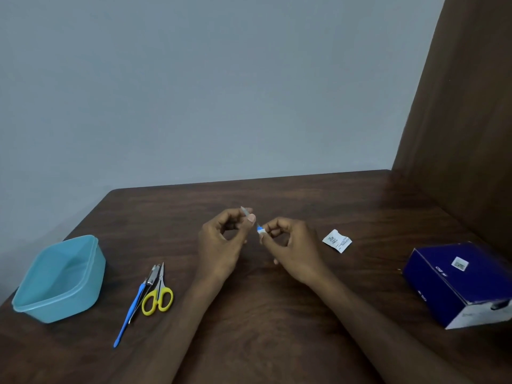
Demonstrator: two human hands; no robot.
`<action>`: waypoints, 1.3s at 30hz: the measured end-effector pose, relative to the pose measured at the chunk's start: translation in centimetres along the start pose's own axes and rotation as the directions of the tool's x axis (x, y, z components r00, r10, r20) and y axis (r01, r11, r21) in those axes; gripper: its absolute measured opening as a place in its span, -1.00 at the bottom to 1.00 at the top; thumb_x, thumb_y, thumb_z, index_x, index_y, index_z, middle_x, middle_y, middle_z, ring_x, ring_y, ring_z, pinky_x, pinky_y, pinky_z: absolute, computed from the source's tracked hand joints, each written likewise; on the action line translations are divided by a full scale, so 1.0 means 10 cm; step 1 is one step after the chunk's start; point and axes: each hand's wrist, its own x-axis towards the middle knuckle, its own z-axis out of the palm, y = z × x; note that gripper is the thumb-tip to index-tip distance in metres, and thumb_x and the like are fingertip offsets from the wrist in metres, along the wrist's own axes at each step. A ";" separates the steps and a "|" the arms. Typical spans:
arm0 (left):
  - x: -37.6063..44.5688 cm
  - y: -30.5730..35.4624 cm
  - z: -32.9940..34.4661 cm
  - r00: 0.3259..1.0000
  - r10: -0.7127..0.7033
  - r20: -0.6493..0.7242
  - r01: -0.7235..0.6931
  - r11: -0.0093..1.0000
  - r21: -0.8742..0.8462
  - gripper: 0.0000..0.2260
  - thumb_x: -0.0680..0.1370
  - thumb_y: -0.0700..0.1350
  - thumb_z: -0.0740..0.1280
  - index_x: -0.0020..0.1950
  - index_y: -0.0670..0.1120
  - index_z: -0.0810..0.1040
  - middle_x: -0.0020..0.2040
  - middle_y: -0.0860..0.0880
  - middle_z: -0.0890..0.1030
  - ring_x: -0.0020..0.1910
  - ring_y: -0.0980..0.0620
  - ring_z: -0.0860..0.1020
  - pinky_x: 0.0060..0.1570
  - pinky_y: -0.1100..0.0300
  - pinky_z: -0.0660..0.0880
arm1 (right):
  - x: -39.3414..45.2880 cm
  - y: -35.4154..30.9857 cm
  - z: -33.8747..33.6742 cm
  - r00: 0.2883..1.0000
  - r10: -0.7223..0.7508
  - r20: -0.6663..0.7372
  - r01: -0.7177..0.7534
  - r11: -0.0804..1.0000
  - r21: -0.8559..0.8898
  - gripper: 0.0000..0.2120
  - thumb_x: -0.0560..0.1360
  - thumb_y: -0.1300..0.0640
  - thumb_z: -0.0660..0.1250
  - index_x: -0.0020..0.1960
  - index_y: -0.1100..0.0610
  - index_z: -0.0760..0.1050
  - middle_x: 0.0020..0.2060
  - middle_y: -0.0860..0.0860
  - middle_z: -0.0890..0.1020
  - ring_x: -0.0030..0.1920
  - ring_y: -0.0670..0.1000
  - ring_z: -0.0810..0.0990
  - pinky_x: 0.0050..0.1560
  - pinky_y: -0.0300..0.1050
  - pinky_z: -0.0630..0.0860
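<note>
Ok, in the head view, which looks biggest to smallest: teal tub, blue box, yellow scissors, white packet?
1. Teal tub and blue box: look alike; box is cut off.
2. Yellow scissors.
3. White packet.

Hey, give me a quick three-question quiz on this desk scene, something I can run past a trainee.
1. True or false: the yellow-handled scissors lie inside the light blue plastic container.
2. Which thing lies nearest the right hand? A, the small white packet. B, the dark blue box. C, the scissors.
3. The thin needle-like item is pinched at both ends. Which hand pinches its blue-and-white end, the left hand or the right hand?

Key: 1 false, they lie on the table beside it. 2 A. 3 the right hand.
</note>
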 end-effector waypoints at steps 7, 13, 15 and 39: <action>0.02 0.03 0.01 0.996 -0.070 -0.048 0.061 0.983 -0.173 -0.87 0.63 -0.17 0.49 0.06 -0.23 0.74 -0.25 0.10 0.68 -0.34 0.21 0.50 -0.39 0.29 0.47 | 0.08 0.00 -0.09 0.989 0.097 0.111 -0.126 0.948 0.292 -0.91 0.60 0.05 0.50 0.00 0.06 0.73 -0.14 0.02 0.78 -0.48 -0.04 0.57 -0.49 -0.21 0.38; -0.02 0.07 0.01 0.990 -0.128 -0.051 0.113 0.966 -0.232 -0.95 0.61 -0.14 0.50 0.04 -0.08 0.75 -0.25 0.04 0.65 -0.33 0.18 0.48 -0.40 0.31 0.41 | 0.10 -0.03 -0.09 0.974 0.211 0.079 -0.222 0.848 0.480 -0.90 0.58 0.07 0.51 0.05 0.08 0.74 -0.11 0.02 0.79 -0.43 -0.07 0.54 -0.46 -0.21 0.36; -0.03 0.07 0.00 0.994 -0.106 -0.005 0.104 0.980 -0.170 -0.94 0.59 -0.16 0.53 0.05 -0.05 0.74 -0.26 0.06 0.67 -0.30 0.16 0.52 -0.34 0.31 0.45 | 0.10 -0.04 -0.12 0.964 0.262 0.038 -0.236 0.787 0.570 -0.89 0.59 0.06 0.50 0.06 0.08 0.74 -0.14 -0.02 0.78 -0.44 -0.10 0.52 -0.46 -0.24 0.34; -0.11 0.08 -0.07 0.985 -0.132 0.111 0.147 0.979 -0.143 -0.61 0.62 -0.26 0.48 0.43 -0.09 0.54 -0.11 -0.20 0.72 -0.09 0.03 0.71 -0.23 0.21 0.60 | 0.05 0.09 -0.02 0.992 0.121 0.025 -0.124 0.963 0.240 -0.88 0.55 0.00 0.55 -0.09 0.05 0.75 -0.24 -0.03 0.75 -0.47 -0.03 0.62 -0.47 -0.19 0.45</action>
